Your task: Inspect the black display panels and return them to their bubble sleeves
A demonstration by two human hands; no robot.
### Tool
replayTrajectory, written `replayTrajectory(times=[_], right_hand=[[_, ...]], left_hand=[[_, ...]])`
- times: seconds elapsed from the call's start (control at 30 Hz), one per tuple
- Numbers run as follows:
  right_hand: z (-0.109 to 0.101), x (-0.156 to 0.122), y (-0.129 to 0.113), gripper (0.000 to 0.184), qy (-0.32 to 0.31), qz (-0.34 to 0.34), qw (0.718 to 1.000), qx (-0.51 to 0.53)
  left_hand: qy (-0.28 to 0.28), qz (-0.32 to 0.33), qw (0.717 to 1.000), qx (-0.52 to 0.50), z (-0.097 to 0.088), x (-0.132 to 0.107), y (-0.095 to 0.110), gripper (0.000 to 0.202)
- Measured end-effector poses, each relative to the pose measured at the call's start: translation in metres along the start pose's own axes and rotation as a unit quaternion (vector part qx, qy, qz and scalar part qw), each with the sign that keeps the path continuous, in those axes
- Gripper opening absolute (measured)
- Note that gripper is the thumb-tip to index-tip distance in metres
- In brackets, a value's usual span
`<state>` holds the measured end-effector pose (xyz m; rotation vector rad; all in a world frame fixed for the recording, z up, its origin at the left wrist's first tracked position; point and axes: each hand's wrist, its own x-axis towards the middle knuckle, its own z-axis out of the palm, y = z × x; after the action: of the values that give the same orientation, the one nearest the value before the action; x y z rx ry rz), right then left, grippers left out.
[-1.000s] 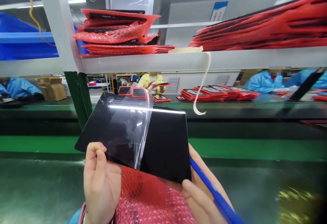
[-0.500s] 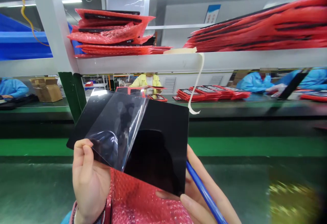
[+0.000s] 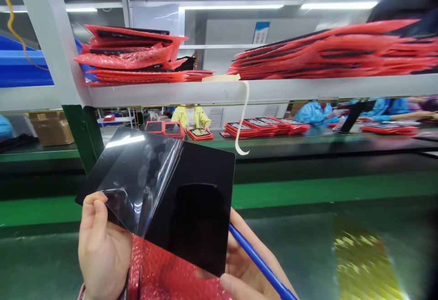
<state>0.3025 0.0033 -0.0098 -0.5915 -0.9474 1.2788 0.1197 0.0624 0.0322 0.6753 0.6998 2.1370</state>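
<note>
A glossy black screen panel (image 3: 195, 199) is held up, tilted, in front of me. Clear protective film (image 3: 137, 172) covers its left part, with a raised fold running across the middle. My left hand (image 3: 102, 240) pinches the film's lower corner between thumb and finger. My right hand (image 3: 249, 263) grips the panel's right edge near the bottom corner, its palm partly hidden behind the panel. A blue pen-like stick (image 3: 260, 261) lies across that same hand. Below the panel is a red bubble-wrap bag (image 3: 171, 270).
Red bubble bags lie piled on the shelf, left (image 3: 133, 54) and right (image 3: 328, 54). A cream strip (image 3: 242, 122) hangs from its edge. Across the bench are stacked red-framed panels (image 3: 260, 126) and people at work. Yellow film (image 3: 366, 259) lies at right.
The view has swung slightly right, so everything sits further left. The film now lies over more of the panel's left end, its fold narrower. Both hands keep their holds.
</note>
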Motion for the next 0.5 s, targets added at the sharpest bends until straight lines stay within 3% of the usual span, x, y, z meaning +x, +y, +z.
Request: replayTrajectory(times=[0.1,0.3,0.5], right_hand=[[-0.003,0.004,0.001,0.063,-0.039,-0.004,0.999,-0.012],[0.0,0.008,-0.001,0.034,0.047,-0.041,0.993,-0.099],[-0.002,0.005,-0.011,0.032,0.048,-0.066,0.972,-0.222]], left_hand=[[0.008,-0.009,1.0,0.004,0.001,0.001,0.0,0.007],[0.004,0.004,1.0,0.015,-0.004,0.012,-0.002,0.011],[0.021,0.016,0.999,0.033,-0.002,0.024,-0.001,0.014]])
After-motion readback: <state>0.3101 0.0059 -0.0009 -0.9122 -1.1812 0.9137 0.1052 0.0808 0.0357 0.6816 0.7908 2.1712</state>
